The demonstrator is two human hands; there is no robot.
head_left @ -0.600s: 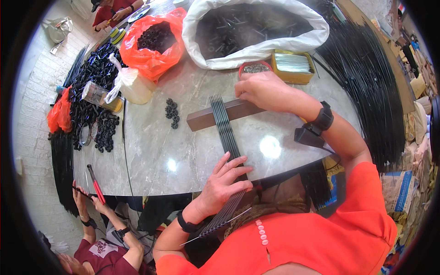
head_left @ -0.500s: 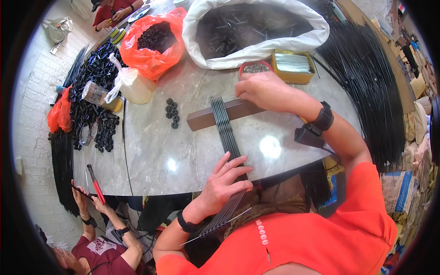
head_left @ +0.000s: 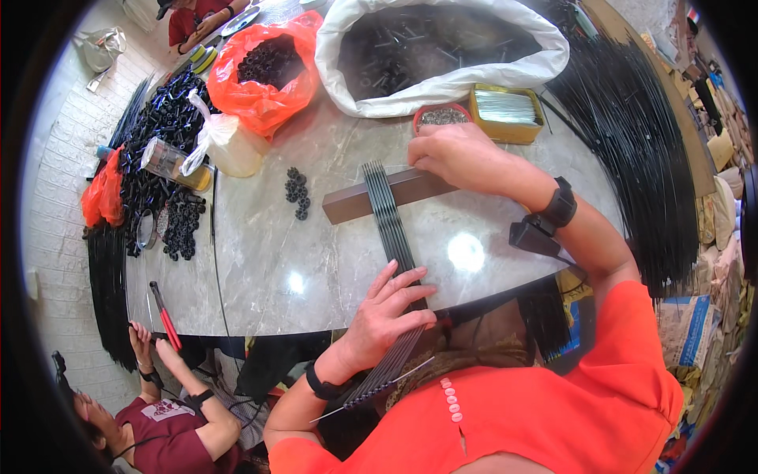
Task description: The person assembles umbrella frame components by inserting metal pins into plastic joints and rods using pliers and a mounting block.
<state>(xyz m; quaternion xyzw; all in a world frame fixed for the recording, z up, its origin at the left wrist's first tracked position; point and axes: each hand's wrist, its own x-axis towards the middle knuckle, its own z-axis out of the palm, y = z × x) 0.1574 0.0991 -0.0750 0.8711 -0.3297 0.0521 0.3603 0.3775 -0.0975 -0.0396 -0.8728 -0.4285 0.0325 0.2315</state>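
A flat row of thin black rods [head_left: 388, 217] lies across a brown rectangular block [head_left: 347, 205] on the table, its far tips just past the block. The rods' near ends hang over the table edge, where a thin wire [head_left: 418, 366] crosses them. My left hand [head_left: 384, 310] rests on the rods with fingers stretched out. Over the block's right end, my right hand [head_left: 450, 154] has its fingertips pinched together; whatever they hold is hidden. Just beyond it stands a red dish [head_left: 442, 115] of small metal pieces, beside a yellow box [head_left: 505, 118] of thin pale wires.
Left of the block lie small black parts [head_left: 297, 193]. Beyond are a white sack [head_left: 442, 106], a red plastic bag [head_left: 253, 110] of black parts and a tied white bag [head_left: 229, 150]. Long black rods [head_left: 632, 150] fill the right side. A co-worker [head_left: 166, 419] sits lower left near red-handled pliers [head_left: 168, 324].
My right hand has shifted very slightly by the block; my left hand stays on the rods. The co-worker at lower left has leaned left and moved their hands.
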